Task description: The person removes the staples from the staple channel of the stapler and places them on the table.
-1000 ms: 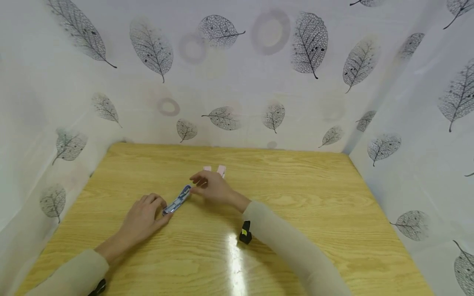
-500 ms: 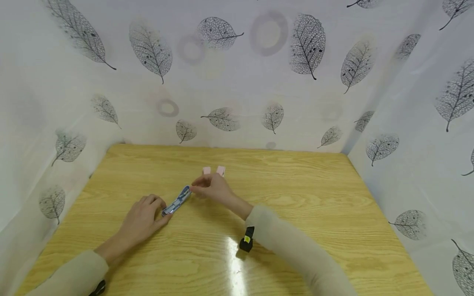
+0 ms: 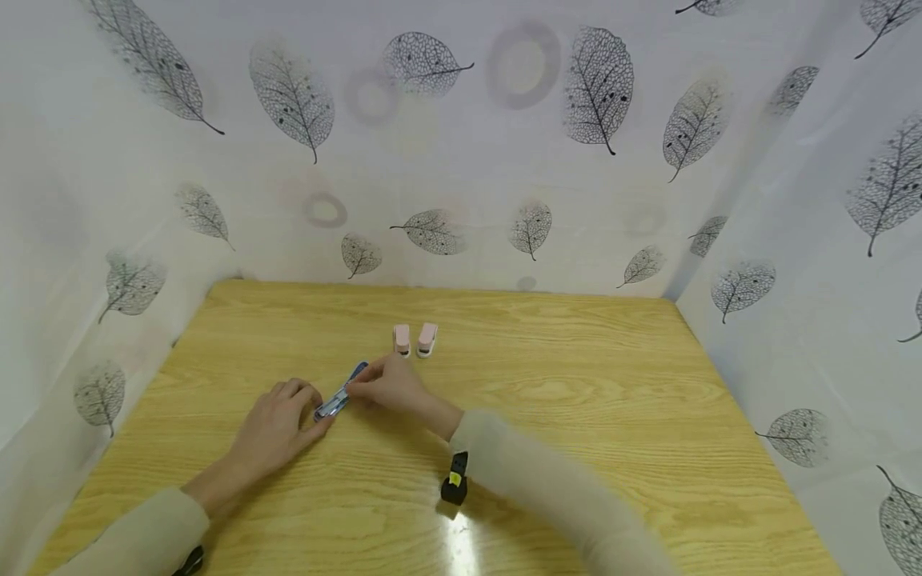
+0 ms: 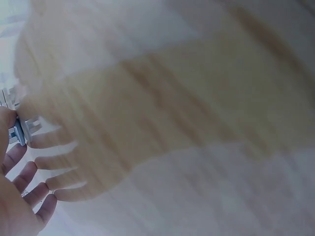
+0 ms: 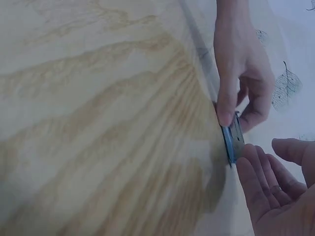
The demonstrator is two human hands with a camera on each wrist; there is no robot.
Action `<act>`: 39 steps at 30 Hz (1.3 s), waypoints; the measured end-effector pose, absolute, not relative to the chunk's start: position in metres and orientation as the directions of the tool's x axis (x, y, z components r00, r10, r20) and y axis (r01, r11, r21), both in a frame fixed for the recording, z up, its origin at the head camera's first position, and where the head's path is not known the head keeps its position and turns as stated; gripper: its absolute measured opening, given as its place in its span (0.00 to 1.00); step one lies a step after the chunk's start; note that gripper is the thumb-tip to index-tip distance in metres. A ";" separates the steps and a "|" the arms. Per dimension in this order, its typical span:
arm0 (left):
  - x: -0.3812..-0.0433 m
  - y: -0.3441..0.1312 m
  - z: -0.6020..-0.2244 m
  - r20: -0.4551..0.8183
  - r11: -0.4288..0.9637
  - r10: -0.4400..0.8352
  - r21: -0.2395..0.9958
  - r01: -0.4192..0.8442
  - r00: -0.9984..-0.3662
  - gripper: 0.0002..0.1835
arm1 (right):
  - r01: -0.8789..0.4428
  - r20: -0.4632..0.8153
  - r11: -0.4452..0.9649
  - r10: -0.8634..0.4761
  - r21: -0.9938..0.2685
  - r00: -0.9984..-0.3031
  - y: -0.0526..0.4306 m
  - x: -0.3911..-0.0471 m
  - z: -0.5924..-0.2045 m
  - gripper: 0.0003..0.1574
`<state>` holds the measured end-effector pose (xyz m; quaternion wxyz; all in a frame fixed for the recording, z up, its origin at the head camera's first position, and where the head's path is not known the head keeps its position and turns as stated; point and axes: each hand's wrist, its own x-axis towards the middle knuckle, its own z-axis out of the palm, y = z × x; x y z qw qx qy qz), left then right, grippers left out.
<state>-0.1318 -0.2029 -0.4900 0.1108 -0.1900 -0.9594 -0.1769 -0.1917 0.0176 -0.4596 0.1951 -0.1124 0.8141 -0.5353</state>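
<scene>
Left grip (image 3: 277,422) pinches the blue stapler (image 3: 334,403); right grip (image 3: 389,386), thumb parted, touches it with fingertips.

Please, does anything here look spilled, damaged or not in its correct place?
Nothing clearly stands out. The blue object slants between the left hand and right hand; beyond, two pink objects stand side by side. No spill shows on the table. Any small damage would be too fine to see.

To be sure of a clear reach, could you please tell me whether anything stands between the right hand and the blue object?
Nothing visible does: the right hand is right at the blue object, whose near end the left hand grips.
</scene>
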 end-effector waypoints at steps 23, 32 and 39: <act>-0.131 -0.205 -0.491 0.286 0.859 0.334 0.300 0.415 -0.898 0.14 | 0.114 -0.264 0.378 -0.375 -0.919 -0.888 -0.012 -0.176 -0.465 0.08; -0.131 -0.205 -0.490 0.274 0.861 0.324 0.310 0.402 -0.905 0.13 | 0.135 -0.273 0.349 -0.385 -0.927 -0.881 -0.012 -0.178 -0.469 0.07; -0.130 -0.204 -0.489 0.258 0.858 0.325 0.324 0.399 -0.910 0.13 | 0.162 -0.286 0.324 -0.384 -0.932 -0.878 -0.012 -0.178 -0.470 0.05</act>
